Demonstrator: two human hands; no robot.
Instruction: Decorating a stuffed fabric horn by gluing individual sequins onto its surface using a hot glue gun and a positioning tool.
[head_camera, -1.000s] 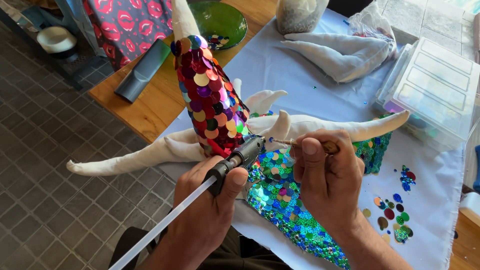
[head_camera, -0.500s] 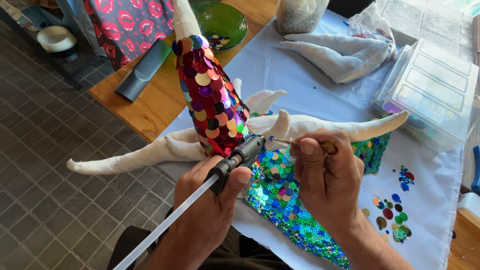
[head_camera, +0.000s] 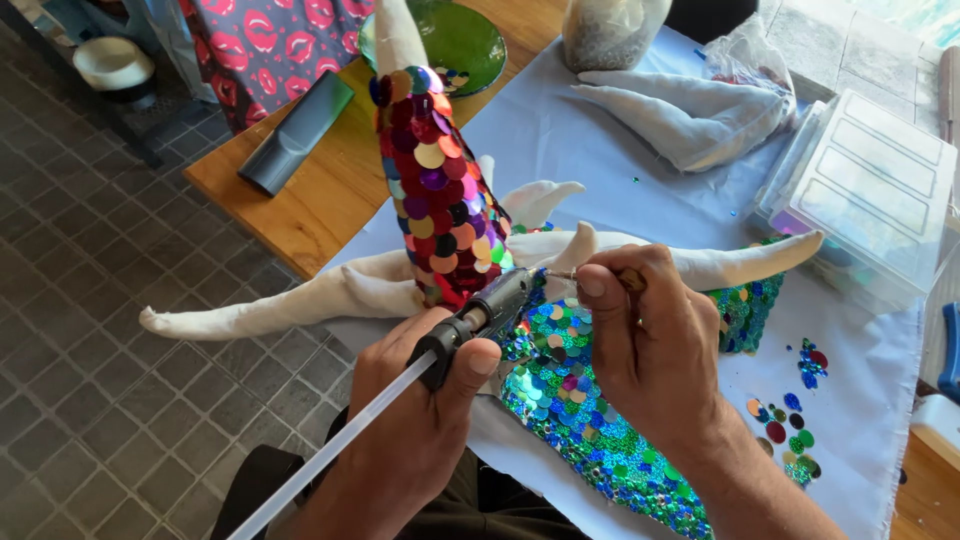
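My left hand (head_camera: 420, 420) grips a dark glue gun (head_camera: 490, 308) with a clear glue stick (head_camera: 330, 455) trailing toward me. Its nozzle points at the base of an upright cone covered in red, purple and gold sequins (head_camera: 435, 200). My right hand (head_camera: 650, 350) pinches a thin pick-like tool (head_camera: 600, 275) with a wooden grip, its tip just beside the gun's nozzle. Both hands hover over a green and blue sequined fabric piece (head_camera: 580, 420). White stuffed fabric tentacles (head_camera: 290, 300) spread out from the cone on a white cloth (head_camera: 860, 400).
Loose sequins (head_camera: 785, 420) lie on the cloth at the right. A clear plastic compartment box (head_camera: 870, 195) stands at the far right, more white fabric shapes (head_camera: 680, 110) behind. A green bowl (head_camera: 465, 40) and a grey nozzle-like part (head_camera: 295, 135) sit on the wooden table (head_camera: 330, 200). Tiled floor lies left.
The glue gun has shifted slightly, its glue stick tilting a little. My right hand stays at the same spot with the tool.
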